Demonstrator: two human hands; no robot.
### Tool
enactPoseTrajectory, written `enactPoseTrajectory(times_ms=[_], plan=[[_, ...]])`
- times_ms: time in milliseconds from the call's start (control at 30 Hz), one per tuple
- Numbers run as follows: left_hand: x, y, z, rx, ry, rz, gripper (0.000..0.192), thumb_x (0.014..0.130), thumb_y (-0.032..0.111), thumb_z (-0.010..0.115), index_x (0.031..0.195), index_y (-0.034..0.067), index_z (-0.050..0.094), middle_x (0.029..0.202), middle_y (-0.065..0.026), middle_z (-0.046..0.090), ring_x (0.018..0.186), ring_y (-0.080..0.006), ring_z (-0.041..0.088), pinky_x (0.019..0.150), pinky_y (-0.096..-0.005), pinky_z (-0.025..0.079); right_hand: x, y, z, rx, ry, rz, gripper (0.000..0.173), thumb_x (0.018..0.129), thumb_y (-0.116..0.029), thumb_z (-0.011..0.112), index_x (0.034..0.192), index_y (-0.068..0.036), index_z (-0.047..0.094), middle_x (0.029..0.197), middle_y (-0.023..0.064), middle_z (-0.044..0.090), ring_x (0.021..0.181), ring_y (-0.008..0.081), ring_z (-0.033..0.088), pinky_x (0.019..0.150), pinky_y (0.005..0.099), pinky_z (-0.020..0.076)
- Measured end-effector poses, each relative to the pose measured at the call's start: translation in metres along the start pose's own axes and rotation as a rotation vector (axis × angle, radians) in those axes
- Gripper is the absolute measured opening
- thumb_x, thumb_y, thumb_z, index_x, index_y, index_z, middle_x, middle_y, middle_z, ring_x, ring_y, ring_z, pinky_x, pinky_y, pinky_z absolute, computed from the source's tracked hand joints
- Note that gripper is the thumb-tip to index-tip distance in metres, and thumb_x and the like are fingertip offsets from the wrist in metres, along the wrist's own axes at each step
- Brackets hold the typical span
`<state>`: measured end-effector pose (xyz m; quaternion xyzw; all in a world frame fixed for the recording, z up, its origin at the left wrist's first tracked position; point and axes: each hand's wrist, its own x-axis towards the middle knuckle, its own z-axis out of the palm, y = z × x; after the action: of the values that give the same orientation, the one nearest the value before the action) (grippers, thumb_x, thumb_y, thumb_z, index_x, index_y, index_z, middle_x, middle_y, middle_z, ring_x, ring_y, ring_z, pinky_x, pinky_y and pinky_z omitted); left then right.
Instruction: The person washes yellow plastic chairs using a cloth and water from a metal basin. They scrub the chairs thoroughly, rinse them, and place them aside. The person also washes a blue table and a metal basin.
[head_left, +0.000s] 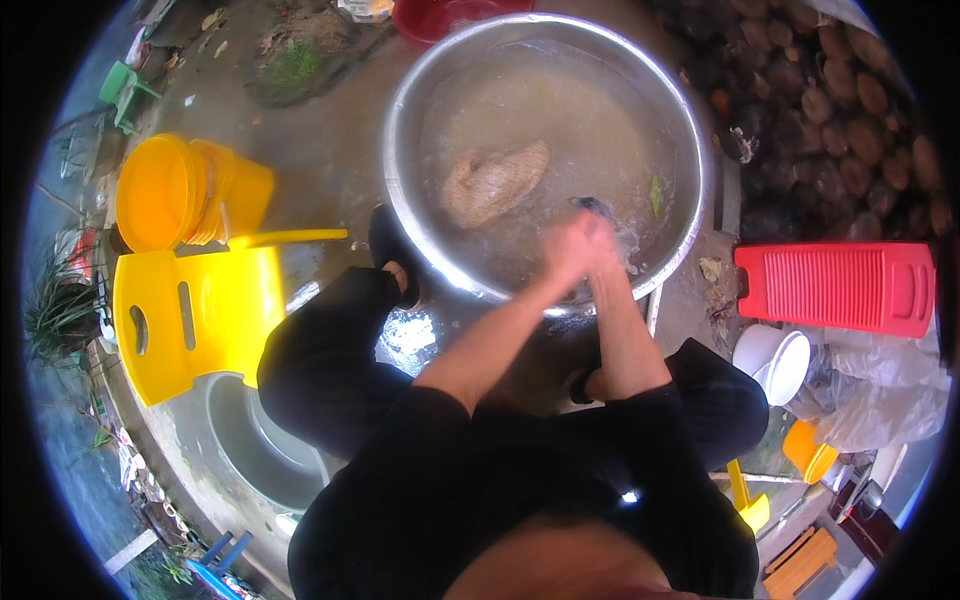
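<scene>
A wide round metal basin (396, 180) of cloudy water stands before me. My left hand (566, 244) and my right hand (601, 241) are pressed together over its near side, blurred by motion. A small dark object (592, 204) shows just beyond the fingers; whether the hands grip it is unclear. Water splashes beside the right hand. Left of the hands, a tan mesh-like bundle (495, 184) lies partly in the water. A green leaf (655, 196) floats near the basin's right wall.
On the left are a yellow plastic chair (225, 300), stacked yellow buckets (154, 193) and a grey tub (262, 450). To the right lie a red plastic washboard (832, 289), a white bucket (784, 367), clear plastic bags (885, 397) and stacked logs (855, 112). A red basin (427, 19) stands beyond.
</scene>
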<state>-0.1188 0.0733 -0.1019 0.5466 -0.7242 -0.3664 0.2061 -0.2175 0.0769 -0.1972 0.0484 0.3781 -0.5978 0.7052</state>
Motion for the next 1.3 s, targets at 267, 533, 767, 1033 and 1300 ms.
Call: enactPoseTrajectory(times_ms=[267, 533, 767, 1033, 1300], plan=[[0.040, -0.173, 0.006, 0.050, 0.231, -0.641, 0.045, 0.094, 0.040, 0.052, 0.117, 0.003, 0.062, 0.115, -0.0300, 0.061, 0.111, -0.0332, 0.060, 0.099, -0.0474, 0.043, -0.026, -0.025, -0.015, -0.502, 0.527, 0.041, 0.037, 0.098, -0.017, 0.048, 0.131, -0.012, 0.032, 0.105, 0.0114, 0.054, 0.084, 0.0244, 0.056, 0.059, 0.0367, 0.0499], [0.039, -0.082, 0.048, -0.592, -0.181, -0.284, 0.047, 0.079, 0.033, 0.070, 0.111, -0.002, 0.064, 0.088, -0.0172, 0.069, 0.085, -0.0309, 0.067, 0.075, -0.0384, 0.050, 0.036, 0.003, -0.036, -0.115, 0.192, 0.147, 0.029, 0.095, -0.040, 0.056, 0.107, -0.014, 0.063, 0.100, 0.0073, 0.067, 0.091, 0.0242, 0.065, 0.076, 0.0456, 0.0549], [0.057, -0.126, -0.046, 0.382, 0.258, -0.350, 0.064, 0.078, 0.046, 0.071, 0.130, 0.012, 0.056, 0.132, -0.0121, 0.054, 0.127, -0.0302, 0.045, 0.100, -0.0540, 0.037, 0.040, -0.051, -0.025, -0.541, 0.481, -0.589, 0.005, 0.088, -0.014, 0.066, 0.092, -0.013, 0.063, 0.086, 0.0033, 0.065, 0.079, 0.0167, 0.062, 0.066, 0.0326, 0.0523], [0.028, -0.163, -0.012, 0.463, -0.302, -0.148, 0.043, 0.086, 0.026, 0.061, 0.126, 0.012, 0.060, 0.123, -0.0139, 0.062, 0.116, -0.0302, 0.057, 0.103, -0.0453, 0.042, 0.009, 0.025, -0.047, -2.098, 0.564, -0.149, 0.033, 0.080, -0.027, 0.067, 0.109, -0.011, 0.068, 0.115, 0.0125, 0.064, 0.098, 0.0309, 0.065, 0.092, 0.0424, 0.0482], [0.072, -0.073, -0.077, 0.384, -0.495, -0.040, 0.044, 0.090, 0.032, 0.055, 0.127, 0.009, 0.062, 0.127, -0.0181, 0.061, 0.116, -0.0352, 0.059, 0.097, -0.0431, 0.048, 0.003, -0.074, 0.033, -1.681, 0.185, -0.209, 0.025, 0.085, -0.031, 0.065, 0.098, -0.010, 0.072, 0.089, 0.0129, 0.072, 0.080, 0.0257, 0.068, 0.072, 0.0410, 0.0515]])
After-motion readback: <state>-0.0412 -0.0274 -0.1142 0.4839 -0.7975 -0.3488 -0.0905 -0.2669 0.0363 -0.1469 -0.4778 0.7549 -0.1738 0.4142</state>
